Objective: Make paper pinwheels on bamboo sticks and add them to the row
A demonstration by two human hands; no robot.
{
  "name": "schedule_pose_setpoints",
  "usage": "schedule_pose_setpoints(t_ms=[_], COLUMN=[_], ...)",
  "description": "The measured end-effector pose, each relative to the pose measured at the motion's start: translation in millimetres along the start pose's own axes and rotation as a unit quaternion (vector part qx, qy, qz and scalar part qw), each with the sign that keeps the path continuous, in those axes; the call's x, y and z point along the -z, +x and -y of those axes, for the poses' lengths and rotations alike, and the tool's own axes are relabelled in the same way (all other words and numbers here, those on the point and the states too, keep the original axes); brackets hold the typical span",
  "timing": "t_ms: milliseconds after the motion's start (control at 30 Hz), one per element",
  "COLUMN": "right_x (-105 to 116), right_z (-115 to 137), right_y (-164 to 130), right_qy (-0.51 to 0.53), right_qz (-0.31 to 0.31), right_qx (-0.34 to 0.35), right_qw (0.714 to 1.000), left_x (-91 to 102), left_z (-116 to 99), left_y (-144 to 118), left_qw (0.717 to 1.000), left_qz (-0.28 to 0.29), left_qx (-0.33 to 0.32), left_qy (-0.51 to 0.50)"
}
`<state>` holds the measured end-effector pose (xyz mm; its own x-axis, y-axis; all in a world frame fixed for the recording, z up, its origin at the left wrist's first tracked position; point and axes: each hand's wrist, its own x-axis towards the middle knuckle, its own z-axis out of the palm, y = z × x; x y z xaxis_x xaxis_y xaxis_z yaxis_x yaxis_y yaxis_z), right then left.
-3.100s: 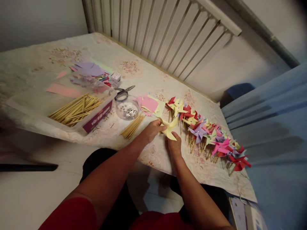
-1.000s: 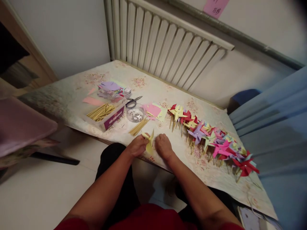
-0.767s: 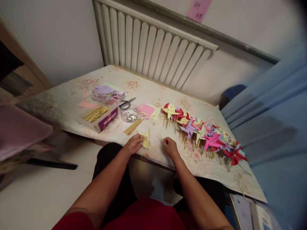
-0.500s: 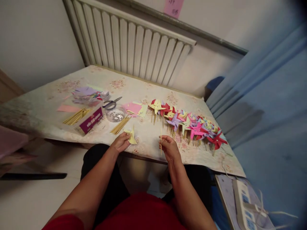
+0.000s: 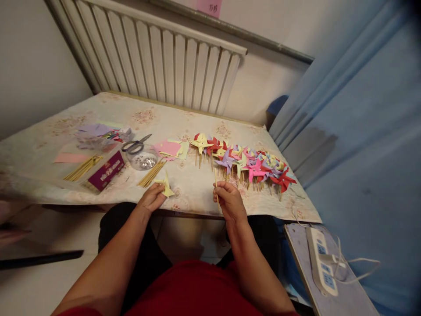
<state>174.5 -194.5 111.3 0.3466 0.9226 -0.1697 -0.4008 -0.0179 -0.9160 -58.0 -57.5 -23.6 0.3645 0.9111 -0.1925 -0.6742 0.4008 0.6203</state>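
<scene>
My left hand [image 5: 153,197] pinches a yellow paper pinwheel [image 5: 167,186] by one side, over the near edge of the table. Across from it, my right hand [image 5: 230,201] grips a thin wooden stick [image 5: 216,188], which stands nearly upright between thumb and fingers. The pinwheel and the stick are apart. Just beyond my left hand lies a bundle of wooden sticks [image 5: 150,174]. Behind my right hand several finished pinwheels in red, purple, pink and yellow [image 5: 255,169] are packed in a long cluster on sticks.
A clear dish of small metallic pieces [image 5: 144,162] sits beside scissors [image 5: 136,145]. Further left are a purple-fronted box [image 5: 107,171] holding sticks, and coloured paper [image 5: 95,129]. Pink paper pieces [image 5: 168,148] lie mid-table. A power strip [image 5: 322,261] rests at lower right.
The view has swung to the right, so the table's things appear further left. My hands keep hold of the pinwheel and the stick; the stick now leans slightly.
</scene>
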Motion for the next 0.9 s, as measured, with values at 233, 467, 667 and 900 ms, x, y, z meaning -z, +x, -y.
schedule_pose_setpoints(t_ms=[233, 467, 667, 900], right_x=[3.5, 8.3, 7.4, 5.0], right_z=[0.1, -3.3, -1.0, 2.5], right_y=[0.2, 1.5, -0.1, -2.8], right_qy=[0.016, 0.035, 0.058, 0.084], right_qz=[0.014, 0.015, 0.024, 0.035], right_qx=[-0.008, -0.012, -0.029, -0.037], right_qw=[1.0, 0.999, 0.998, 0.995], left_x=[-2.2, -3.8, -5.0, -4.6], left_z=[-1.3, -1.5, -1.9, -1.7], left_y=[-1.8, -1.8, -2.4, -3.0], left_qw=[1.0, 1.0, 1.0, 1.0], left_qz=[-0.006, -0.008, -0.011, 0.0], left_qx=[0.006, 0.009, 0.013, 0.008], left_qy=[0.005, 0.014, 0.008, 0.007])
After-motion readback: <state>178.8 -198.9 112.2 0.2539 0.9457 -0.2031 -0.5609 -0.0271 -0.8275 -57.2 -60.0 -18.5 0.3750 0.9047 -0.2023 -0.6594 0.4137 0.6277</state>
